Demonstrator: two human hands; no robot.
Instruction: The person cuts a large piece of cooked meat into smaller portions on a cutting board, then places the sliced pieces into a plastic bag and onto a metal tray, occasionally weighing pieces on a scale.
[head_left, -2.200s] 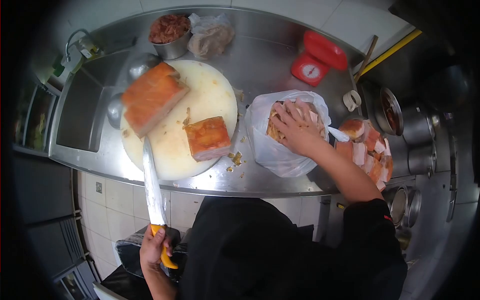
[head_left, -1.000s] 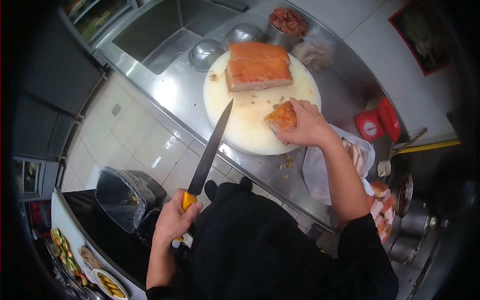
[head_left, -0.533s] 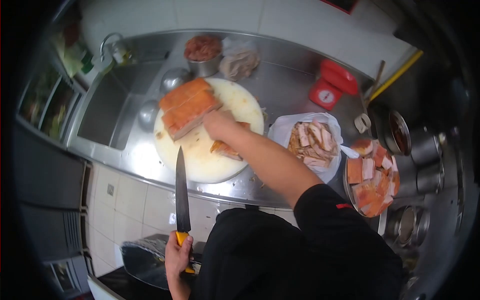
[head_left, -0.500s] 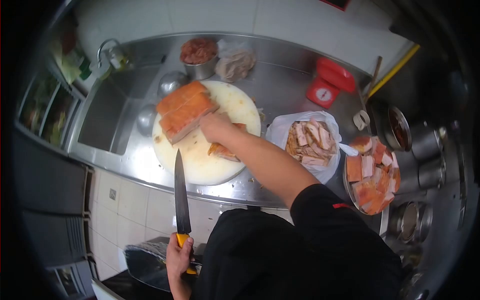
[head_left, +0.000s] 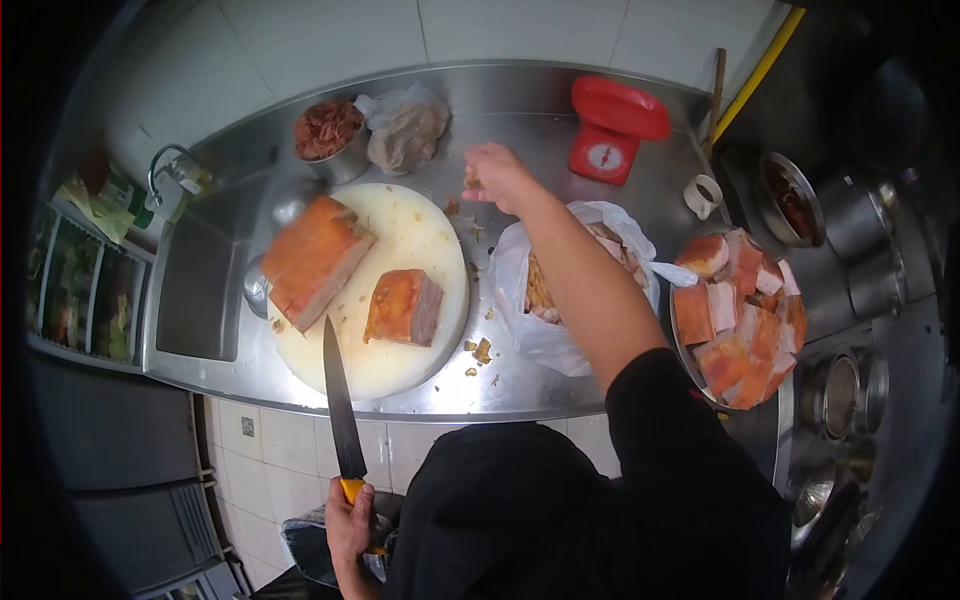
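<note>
My left hand (head_left: 350, 525) is closed round the yellow handle of a long kitchen knife (head_left: 343, 410), its blade pointing up toward the round white cutting board (head_left: 405, 215). A large slab of roast pork belly (head_left: 310, 255) with orange-brown skin lies on the board's left side. Near the board's middle sits a smaller cut piece of roast pork (head_left: 400, 305). My right hand (head_left: 495, 178) is over the steel counter, right of the board, its fingers pinched on a small brownish scrap. Below that forearm, a white plastic bag (head_left: 515, 300) holds pork pieces, partly hidden by the arm.
Behind the board stand a metal pot of meat (head_left: 330, 140) and a tied plastic bag (head_left: 405, 130). A red kitchen scale (head_left: 610, 140) is at the back. A tray of pork chunks (head_left: 735, 320) lies at the right, a sink (head_left: 195, 290) at the left. Scraps (head_left: 480, 350) dot the counter.
My right hand has left the board beside the slab and moved right over the counter. The smaller pork piece now shows fully. The knife stays in my left hand; the view has shifted.
</note>
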